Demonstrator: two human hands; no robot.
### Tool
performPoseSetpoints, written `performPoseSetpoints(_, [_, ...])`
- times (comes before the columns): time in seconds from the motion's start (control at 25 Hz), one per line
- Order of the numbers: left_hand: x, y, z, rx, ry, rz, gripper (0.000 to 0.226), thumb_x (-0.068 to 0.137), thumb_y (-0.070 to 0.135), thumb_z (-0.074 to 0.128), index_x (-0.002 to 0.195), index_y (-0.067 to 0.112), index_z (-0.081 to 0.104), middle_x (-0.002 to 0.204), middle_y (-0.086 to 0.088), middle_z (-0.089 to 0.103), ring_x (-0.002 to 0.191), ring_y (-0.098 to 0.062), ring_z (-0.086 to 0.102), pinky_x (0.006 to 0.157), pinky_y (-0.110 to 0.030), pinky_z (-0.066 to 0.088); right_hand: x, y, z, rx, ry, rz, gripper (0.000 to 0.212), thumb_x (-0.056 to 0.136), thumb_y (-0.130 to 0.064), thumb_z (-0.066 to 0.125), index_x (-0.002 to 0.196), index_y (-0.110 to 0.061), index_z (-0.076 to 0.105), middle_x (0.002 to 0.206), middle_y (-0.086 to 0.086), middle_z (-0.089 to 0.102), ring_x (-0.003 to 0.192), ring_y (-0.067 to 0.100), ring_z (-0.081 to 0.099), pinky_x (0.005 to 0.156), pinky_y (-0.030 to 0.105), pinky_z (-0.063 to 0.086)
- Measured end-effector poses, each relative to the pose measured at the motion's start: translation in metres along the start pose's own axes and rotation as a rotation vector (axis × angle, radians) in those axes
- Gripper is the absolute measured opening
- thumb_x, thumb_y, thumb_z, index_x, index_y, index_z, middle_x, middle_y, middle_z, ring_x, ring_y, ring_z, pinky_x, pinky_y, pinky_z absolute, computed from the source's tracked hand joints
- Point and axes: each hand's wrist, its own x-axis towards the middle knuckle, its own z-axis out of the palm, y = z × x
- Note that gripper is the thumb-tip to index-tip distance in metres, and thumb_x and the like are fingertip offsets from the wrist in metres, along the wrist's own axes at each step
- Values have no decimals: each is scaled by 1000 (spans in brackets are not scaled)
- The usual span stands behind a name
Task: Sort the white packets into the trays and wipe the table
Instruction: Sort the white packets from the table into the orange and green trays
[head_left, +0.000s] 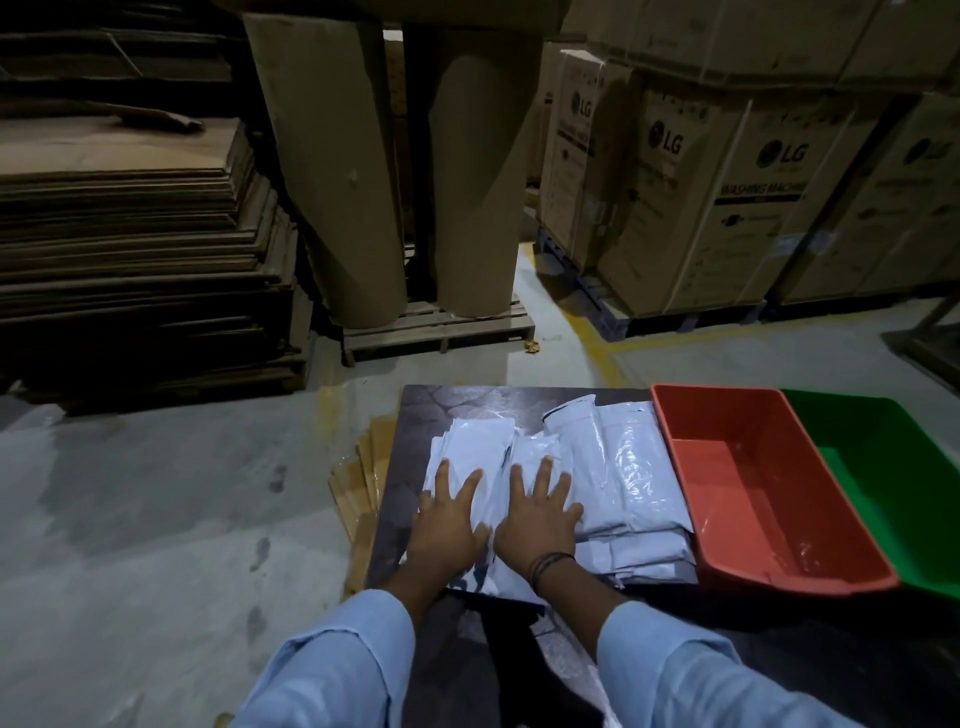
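Broadly, a grey concrete floor (156, 493) runs under everything. At the far left sits a tall stack of flat brown cardboard sheets (130, 234), and at the far right stand large brown cardboard boxes printed with LG (701, 208). Between them, two upright rolls of brown paper (337, 182) stand on a wooden pallet (441, 327).

Nearer, a dark table (415, 415) carries the work. Along its right side lies a green plastic tray (893, 467), and touching its left wall is a red plastic tray (753, 493); no packets show in either. Just left of the red tray, a loose overlapping heap of white plastic packets (623, 467) covers the tabletop.

Two light blue sleeves (332, 665) reach in from the bottom. The left hand (447, 525) lies flat on the left part of the heap, fingers straight and spread wide. The right hand (537, 525) lies flat just beside it on the packets, fingers likewise splayed, holding nothing. A dark band (550, 564) circles the right wrist.
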Motion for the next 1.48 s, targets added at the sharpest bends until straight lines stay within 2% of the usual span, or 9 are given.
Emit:
performPoseSetpoints(0.2, [6,12,-18,-72,86,-94,75,94,51,51,158,46,11,168,-1,-8,145,-42,26,115,-60,29,6,3,-21,75,84,-16,86,86,-47,53,157,-28,10,166,14,-7,148,46,1,111,59,21])
performPoseSetpoints(0.36, [17,29,-40,-149,184,-120,74,95,48,53,159,43,16,168,-4,-2,142,-45,28,112,-61,31,15,21,-50,126,186,-23,84,77,-43,45,156,-28,22,166,13,5,147,44,7,109,58,23])
performPoseSetpoints(0.56, [25,86,-43,-175,216,-33,70,98,44,49,159,41,15,169,-4,0,142,-41,29,110,-57,36,27,86,-89,157,267,29,83,74,-39,44,155,-28,25,165,10,9,147,41,9,110,57,21])
performPoseSetpoints(0.72, [27,154,-24,-180,181,44,69,100,44,45,160,42,10,170,-4,-2,142,-41,30,111,-56,35,28,161,-105,153,285,92,80,81,-36,53,155,-32,24,166,6,9,148,38,9,111,59,20])
performPoseSetpoints(0.92, [31,235,2,-134,145,89,71,100,45,42,161,39,7,170,-4,-2,144,-42,28,108,-57,37,32,266,-107,47,216,156,81,83,-40,50,156,-30,17,166,7,6,148,40,7,110,60,21])
performPoseSetpoints(1.04, [37,268,15,-98,138,83,70,101,45,41,161,40,6,170,-4,-3,141,-42,31,107,-56,38,40,316,-95,-36,154,146,85,77,-48,45,156,-29,20,165,10,12,148,41,13,108,57,25])
performPoseSetpoints(1.16, [38,291,27,-58,151,54,69,101,46,39,161,40,5,170,-4,-2,142,-42,31,108,-58,37,50,340,-73,-130,76,45,85,74,-51,44,154,-24,30,163,15,22,145,43,23,102,56,31])
performPoseSetpoints(1.32, [37,317,39,-25,168,-6,68,101,44,38,161,39,5,170,-5,-1,144,-43,30,110,-58,35,62,352,-43,-74,42,41,70,81,-49,38,141,-17,53,150,22,44,130,51,44,95,62,37])
performPoseSetpoints(1.48, [37,341,52,21,210,-37,70,101,43,41,162,37,7,170,-8,1,140,-46,34,108,-58,38,67,358,-32,-80,56,5,65,84,-41,43,143,-13,48,152,22,39,137,50,33,105,61,27])
